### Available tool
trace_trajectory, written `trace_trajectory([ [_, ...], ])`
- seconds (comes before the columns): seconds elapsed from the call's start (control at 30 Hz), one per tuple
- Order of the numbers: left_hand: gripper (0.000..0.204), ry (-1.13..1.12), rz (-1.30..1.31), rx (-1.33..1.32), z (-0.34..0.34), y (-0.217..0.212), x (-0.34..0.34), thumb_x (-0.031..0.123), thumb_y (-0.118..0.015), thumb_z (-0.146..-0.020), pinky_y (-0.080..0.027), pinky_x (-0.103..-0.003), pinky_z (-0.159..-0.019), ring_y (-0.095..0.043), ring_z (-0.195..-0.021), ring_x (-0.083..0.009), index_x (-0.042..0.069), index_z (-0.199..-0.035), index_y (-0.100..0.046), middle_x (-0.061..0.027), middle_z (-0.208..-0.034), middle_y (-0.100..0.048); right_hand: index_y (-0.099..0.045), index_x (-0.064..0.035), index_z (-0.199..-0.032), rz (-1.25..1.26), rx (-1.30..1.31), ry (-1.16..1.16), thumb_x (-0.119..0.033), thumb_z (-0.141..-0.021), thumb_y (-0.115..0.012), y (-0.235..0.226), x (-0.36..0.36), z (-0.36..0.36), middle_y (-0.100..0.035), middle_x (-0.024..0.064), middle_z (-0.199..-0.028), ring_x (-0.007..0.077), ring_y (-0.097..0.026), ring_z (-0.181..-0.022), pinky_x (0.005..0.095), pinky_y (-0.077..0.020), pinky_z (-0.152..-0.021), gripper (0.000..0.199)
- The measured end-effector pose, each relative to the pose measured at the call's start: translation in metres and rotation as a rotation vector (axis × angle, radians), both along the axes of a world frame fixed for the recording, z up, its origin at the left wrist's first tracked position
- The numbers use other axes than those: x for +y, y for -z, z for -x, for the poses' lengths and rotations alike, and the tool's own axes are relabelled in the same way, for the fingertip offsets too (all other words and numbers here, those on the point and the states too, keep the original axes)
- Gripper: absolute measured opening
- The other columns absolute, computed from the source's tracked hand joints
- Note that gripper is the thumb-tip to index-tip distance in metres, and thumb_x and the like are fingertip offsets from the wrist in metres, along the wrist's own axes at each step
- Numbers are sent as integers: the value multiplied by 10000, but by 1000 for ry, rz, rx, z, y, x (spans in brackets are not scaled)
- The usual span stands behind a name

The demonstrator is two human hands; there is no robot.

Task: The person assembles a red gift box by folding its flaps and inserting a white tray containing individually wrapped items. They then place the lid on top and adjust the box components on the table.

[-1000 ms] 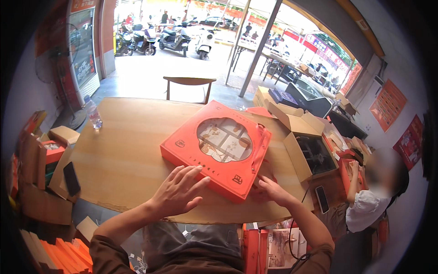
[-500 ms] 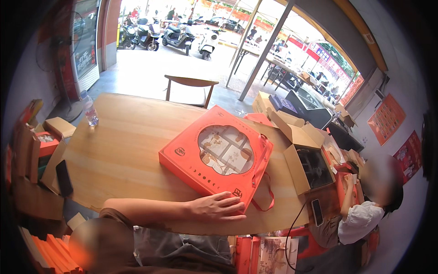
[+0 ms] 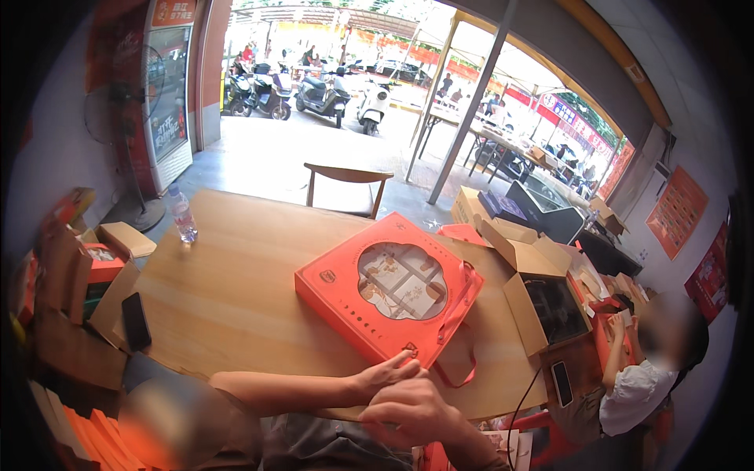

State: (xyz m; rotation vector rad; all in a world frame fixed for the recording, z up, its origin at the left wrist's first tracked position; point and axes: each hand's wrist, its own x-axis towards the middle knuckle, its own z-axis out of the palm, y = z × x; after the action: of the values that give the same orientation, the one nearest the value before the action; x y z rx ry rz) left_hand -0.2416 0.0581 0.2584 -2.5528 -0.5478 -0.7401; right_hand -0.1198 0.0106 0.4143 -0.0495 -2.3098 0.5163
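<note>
Red box [image 3: 399, 282] borders bare tabletop [image 3: 236, 298]; left hand [image 3: 382, 377] extended, right hand [image 3: 415, 410] cupped, both empty.

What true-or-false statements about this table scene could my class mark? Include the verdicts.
1. The red box has a window in its top. True.
2. The water bottle lies on its side on the table. False: it stands upright.
3. The left hand and right hand are near the red box's closest corner. True.
4. The cardboard box right of the red box has its flaps shut. False: they are open.
5. A chair stands at the table's far side. True.
</note>
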Motion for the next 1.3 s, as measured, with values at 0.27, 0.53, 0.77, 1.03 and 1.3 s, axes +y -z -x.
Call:
trace_trajectory([
  [0.27, 226, -281, -11, -438, 205, -4, 37, 130, -725, -693, -600, -433, -733, -654, -817, -316, 137, -916, -687, -69, -864, -596, -760, -64, -1077, 255, -11, 443, -80, -909, -770, -32, 131, -45, -761, 32, -892, 119, -711, -770, 301, -570, -665, 169],
  [0.53, 93, -479, -28, -735, 221, 10, 87, 67, -746, -755, -556, -437, -632, -655, -746, -305, 95, -793, -666, -80, -788, -625, -669, -5, -1250, 600, 461, 703, -134, -1006, -658, 162, 339, -98, -707, 123, -1217, 195, -689, -1085, 350, -575, -902, 276],
  [0.77, 398, -446, 133, -855, 248, 18, 78, 286, -710, -929, -523, -496, -1024, -628, -1205, -400, 19, -1210, -622, -230, -1270, -627, -616, -16, -1379, 895, 468, 545, -170, -1005, -633, 184, 322, -70, -690, 126, -1267, 220, -651, -1164, 384, -543, -1013, 405],
  [1.03, 494, -498, 375, -1027, 272, 49, 87, 320, -590, -980, -387, -460, -1167, -543, -1312, -363, -24, -1331, -540, -221, -1349, -562, -623, 1, -1392, 826, 416, 577, -187, -1028, -629, 194, 333, -69, -712, 150, -1295, 232, -668, -1193, 393, -539, -1049, 409],
  [1.3, 506, -456, 413, -1098, 252, 62, 92, 334, -573, -1033, -356, -434, -1196, -521, -1333, -335, -31, -1378, -514, -204, -1387, -537, -573, 14, -1439, 812, 396, 584, -215, -1047, -638, 200, 335, -88, -677, 164, -1353, 249, -637, -1258, 396, -500, -1109, 459],
])
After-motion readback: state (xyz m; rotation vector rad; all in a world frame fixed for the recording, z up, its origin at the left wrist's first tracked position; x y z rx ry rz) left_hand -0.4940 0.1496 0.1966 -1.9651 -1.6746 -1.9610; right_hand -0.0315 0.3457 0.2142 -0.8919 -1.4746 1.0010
